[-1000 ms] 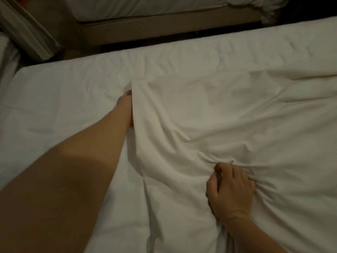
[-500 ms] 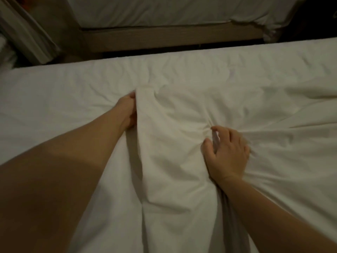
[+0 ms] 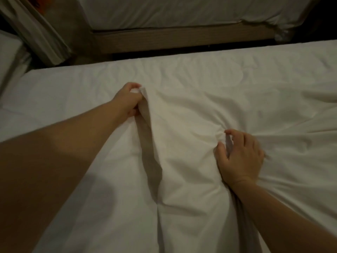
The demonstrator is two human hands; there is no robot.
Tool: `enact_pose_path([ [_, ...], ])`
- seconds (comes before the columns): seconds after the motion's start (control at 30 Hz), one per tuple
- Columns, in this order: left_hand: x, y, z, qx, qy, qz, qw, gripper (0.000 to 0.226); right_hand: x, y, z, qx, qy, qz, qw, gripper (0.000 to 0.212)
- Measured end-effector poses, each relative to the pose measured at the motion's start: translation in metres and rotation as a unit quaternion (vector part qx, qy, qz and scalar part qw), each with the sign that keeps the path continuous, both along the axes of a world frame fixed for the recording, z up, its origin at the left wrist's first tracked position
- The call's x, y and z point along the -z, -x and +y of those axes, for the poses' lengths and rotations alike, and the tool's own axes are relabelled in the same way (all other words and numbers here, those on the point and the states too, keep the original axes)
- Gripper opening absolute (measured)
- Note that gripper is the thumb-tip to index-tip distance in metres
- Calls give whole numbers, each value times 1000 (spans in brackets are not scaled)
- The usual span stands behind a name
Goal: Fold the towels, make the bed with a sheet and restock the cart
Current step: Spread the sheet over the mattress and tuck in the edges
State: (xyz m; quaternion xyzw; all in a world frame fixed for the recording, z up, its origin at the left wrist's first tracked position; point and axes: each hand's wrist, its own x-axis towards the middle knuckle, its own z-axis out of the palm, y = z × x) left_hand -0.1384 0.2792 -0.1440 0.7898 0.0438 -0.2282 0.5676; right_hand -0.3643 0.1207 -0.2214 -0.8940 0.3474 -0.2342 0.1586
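Mid bed-making, with the rumpled white cloth sheet (image 3: 191, 121) on the white bed (image 3: 63, 88) clutched at its edge by curled fingers of the left hand (image 3: 127, 99) and pinched by the right hand (image 3: 240, 159); next, likely pulling it flat.

The left hand (image 3: 127, 99) hides its fingertips in a fold of the sheet (image 3: 182, 121). The right hand (image 3: 240, 157) covers its own palm and the cloth beneath. At twelve o'clock the second bed (image 3: 182, 11) is cut off, and at eleven o'clock an orange object (image 3: 41, 4) is too small to identify.
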Motion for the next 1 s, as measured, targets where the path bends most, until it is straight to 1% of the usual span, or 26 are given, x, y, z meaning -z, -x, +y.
enact_pose_path([
  [0.03, 0, -4, -1, 14, -15, -8, 1000, 35, 1, 0, 0, 1, 3, -2, 1000, 51],
  [0.1, 2, -8, -3, 14, -34, -40, 999, 29, 3, 0, 0, 4, 12, -6, 1000, 49],
  [0.13, 2, -7, -3, 4, -64, -81, 995, 25, 3, 0, 0, 4, 13, -8, 1000, 49],
  [0.2, 0, -8, -6, -9, -158, -199, 967, 21, 3, -2, 2, 3, 12, -13, 1000, 49],
  [0.23, -5, -10, -9, -21, -172, -240, 955, 23, 2, -2, 2, 3, 12, -16, 1000, 48],
  [0.27, -10, -10, -13, -34, -165, -254, 953, 26, 2, -2, 2, 3, 12, -18, 1000, 48],
  [0.3, -14, -12, -17, -53, -139, -237, 960, 30, 1, -2, 1, 1, 12, -20, 1000, 48],
  [0.33, -16, -15, -20, -75, -98, -188, 974, 32, 1, -2, 1, 1, 12, -22, 1000, 47],
  [0.37, -16, -18, -22, -98, -36, -111, 988, 32, 1, -2, 1, 1, 14, -22, 1000, 47],
  [0.4, -13, -18, -22, -114, 28, -26, 993, 30, 1, -1, 1, 3, 16, -22, 1000, 46],
  [0.43, -9, -14, -20, -121, 80, 43, 988, 28, 2, -1, 2, 4, 18, -22, 1000, 47],
  [0.47, -6, -10, -16, -124, 111, 84, 983, 24, 2, -1, 2, 4, 17, -23, 1000, 47],
  [0.5, -1, -6, -13, -124, 129, 101, 979, 18, 2, -2, 2, 4, 14, -21, 1000, 48],
  [0.53, 3, -3, -10, -121, 145, 106, 976, 11, 3, -2, 1, 4, 13, -18, 1000, 48],
  [0.57, 4, 0, -8, -117, 166, 104, 974, 15, 4, -1, 1, 3, 13, -15, 1000, 49],
  [0.63, 6, 7, -5, -131, 214, 85, 964, 31, 4, -1, 1, 3, 12, -11, 1000, 49],
  [0.7, 8, 29, -4, -146, 238, 70, 957, 30, 4, -1, 2, 6, 12, -9, 1000, 49],
  [0.73, 10, 44, -4, -142, 233, 74, 959, 30, 3, -1, 2, 6, 14, -8, 1000, 49],
  [0.83, 10, 77, -9, -109, 236, 141, 955, 41, 3, -1, 1, 3, 11, 1, 1000, 49],
  [0.87, 8, 82, -10, -103, 215, 133, 962, 42, 4, 0, 1, 4, 8, 4, 1000, 50],
  [0.93, 3, 89, -11, -105, 179, 87, 974, 42, 4, 0, 2, 5, 6, 5, 1000, 50],
  [1.0, 1, 93, -10, -109, 173, 83, 975, 37, 3, 0, 2, 7, 6, 5, 1000, 51],
])
